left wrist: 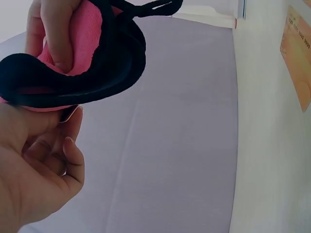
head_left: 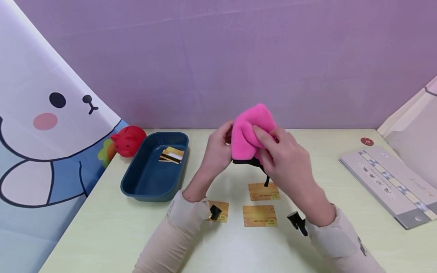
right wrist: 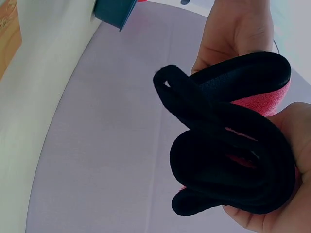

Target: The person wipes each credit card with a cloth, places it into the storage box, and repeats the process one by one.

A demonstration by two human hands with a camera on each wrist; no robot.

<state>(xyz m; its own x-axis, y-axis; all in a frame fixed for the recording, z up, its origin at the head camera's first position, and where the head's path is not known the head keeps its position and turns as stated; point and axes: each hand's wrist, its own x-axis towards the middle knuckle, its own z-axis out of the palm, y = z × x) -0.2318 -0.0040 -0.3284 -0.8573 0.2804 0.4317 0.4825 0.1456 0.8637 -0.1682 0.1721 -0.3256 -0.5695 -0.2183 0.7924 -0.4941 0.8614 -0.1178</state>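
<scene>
While both hands are clamping onto the pink pouch above the middle of the table, the left hand is gripping its left side, and the right hand is pinching a fold in its front, thumb and fingers pressing the plush! Its black rim is facing downward, and from the left wrist we're seeing the mouth gaping, with a black loop dangling off it. A small dark edge is peeking out by the left fingertips, too little showing to name. Below, three gold cards are lying on the table: the far card, the near card and the left card, the last partly hiding behind the left cuff. Off to the left, a blue tray is holding more cards, with a red piggy bank sitting just beside it. Far right, a red disc is lying near a pale flat case.
</scene>
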